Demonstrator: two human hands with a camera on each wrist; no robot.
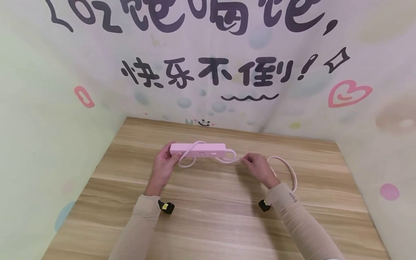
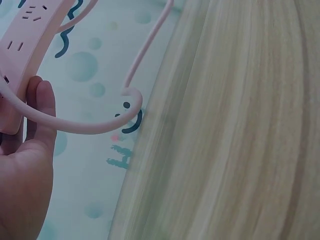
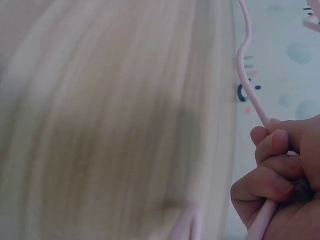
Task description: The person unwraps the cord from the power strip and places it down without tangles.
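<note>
A pink power strip [image 1: 212,148] is held up over the wooden table, its sockets facing toward me. My left hand [image 1: 163,164] grips its left end, thumb in front and fingers behind. In the left wrist view, sockets show on the power strip [image 2: 31,37]. The pink cord [image 1: 186,166] loops around the strip's left half and curls again at its right end. My right hand [image 1: 258,167] holds the cord with curled fingers, to the right of the strip. In the right wrist view the cord [image 3: 244,65] runs up from the right hand [image 3: 280,175] and also emerges below it.
More cord [image 1: 291,171] arcs beyond my right wrist, reaching down beside the sleeve. The wooden table [image 1: 211,224] meets a printed wall sheet [image 1: 201,104] with dark lettering at the back. Light side walls flank the table. A black wrist camera [image 1: 167,207] sits on the left wrist, another [image 1: 264,205] on the right.
</note>
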